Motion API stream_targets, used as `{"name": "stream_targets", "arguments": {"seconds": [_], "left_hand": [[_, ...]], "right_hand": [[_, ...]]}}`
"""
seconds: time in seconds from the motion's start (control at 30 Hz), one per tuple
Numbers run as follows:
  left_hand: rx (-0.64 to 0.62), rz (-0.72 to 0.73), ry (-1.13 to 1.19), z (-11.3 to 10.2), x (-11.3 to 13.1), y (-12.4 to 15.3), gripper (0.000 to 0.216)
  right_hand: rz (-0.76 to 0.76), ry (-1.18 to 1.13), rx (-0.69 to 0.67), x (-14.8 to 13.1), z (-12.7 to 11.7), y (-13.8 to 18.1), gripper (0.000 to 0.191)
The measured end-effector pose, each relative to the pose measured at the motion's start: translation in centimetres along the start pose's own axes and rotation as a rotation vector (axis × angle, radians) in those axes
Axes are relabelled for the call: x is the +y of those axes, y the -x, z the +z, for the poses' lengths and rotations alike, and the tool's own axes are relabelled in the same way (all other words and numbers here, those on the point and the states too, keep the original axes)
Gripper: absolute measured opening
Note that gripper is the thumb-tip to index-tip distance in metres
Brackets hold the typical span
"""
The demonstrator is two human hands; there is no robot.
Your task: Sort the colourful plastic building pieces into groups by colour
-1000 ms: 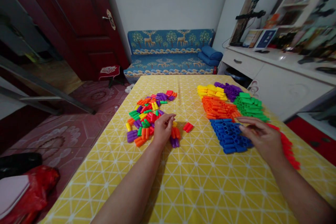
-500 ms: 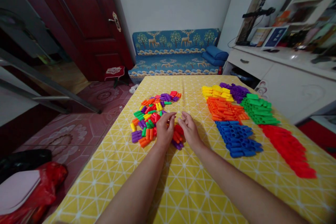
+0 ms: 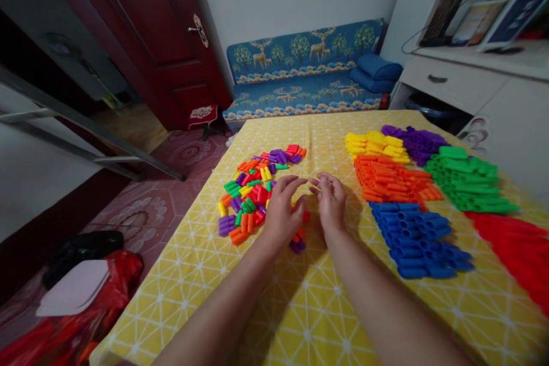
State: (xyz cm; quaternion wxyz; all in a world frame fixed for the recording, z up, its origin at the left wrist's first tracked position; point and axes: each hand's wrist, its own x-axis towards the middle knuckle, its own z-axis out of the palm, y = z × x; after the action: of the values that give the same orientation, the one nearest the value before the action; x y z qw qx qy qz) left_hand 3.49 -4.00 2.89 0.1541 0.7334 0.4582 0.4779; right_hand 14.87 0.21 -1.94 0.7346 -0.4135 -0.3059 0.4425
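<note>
Both hands rest on the yellow tablecloth (image 3: pixel 274 309) near the middle of the table. The left hand (image 3: pixel 282 213) lies at the right edge of the mixed pile of pegs (image 3: pixel 257 191), fingers loosely spread and curved over the pieces, thumb out toward three o'clock; whether it pinches a peg underneath I cannot tell. A small red peg (image 3: pixel 306 215) shows just beside its thumb, between the two hands. The right hand (image 3: pixel 331 201) sits just beside the left at its three o'clock, fingers bent and drawn together, tips pointing toward eleven o'clock; if it grips anything, it is hidden.

From the hands, sorted batches lie toward two and three o'clock: orange pegs (image 3: pixel 388 178), yellow pegs (image 3: pixel 375 144), purple pegs (image 3: pixel 414 142), green pegs (image 3: pixel 467 178), blue pegs (image 3: pixel 420 237) and red pegs (image 3: pixel 518 246). At twelve o'clock, beyond the table, stands a blue sofa (image 3: pixel 300 77).
</note>
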Motion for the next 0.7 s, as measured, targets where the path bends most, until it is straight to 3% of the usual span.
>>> {"name": "stream_targets", "arguments": {"seconds": [0.1,0.2,0.37,0.47,0.53,0.7], "left_hand": [[-0.108,0.025,-0.077,0.5,-0.3,-3.2,0.034],[-0.185,0.045,-0.211,1.4,-2.5,-7.9,0.033],[-0.387,-0.102,-0.542,3.5,-7.3,-14.3,0.063],[-0.532,-0.119,-0.633,4.4,-9.5,-15.7,0.074],[-0.596,-0.066,-0.663,4.6,-10.7,-15.9,0.071],[-0.611,0.109,-0.636,3.7,-12.0,-15.4,0.049]], "right_hand": [[0.011,-0.023,0.018,-0.1,0.1,0.0,0.036],[0.038,-0.04,0.05,-0.2,0.2,0.1,0.037],[0.074,-0.057,0.065,-0.3,0.3,-0.1,0.035],[0.081,-0.087,0.052,-0.2,0.3,-0.3,0.034],[0.093,-0.091,0.046,-0.2,0.3,-0.4,0.035],[0.103,-0.066,0.037,-0.2,0.3,-0.4,0.039]]}}
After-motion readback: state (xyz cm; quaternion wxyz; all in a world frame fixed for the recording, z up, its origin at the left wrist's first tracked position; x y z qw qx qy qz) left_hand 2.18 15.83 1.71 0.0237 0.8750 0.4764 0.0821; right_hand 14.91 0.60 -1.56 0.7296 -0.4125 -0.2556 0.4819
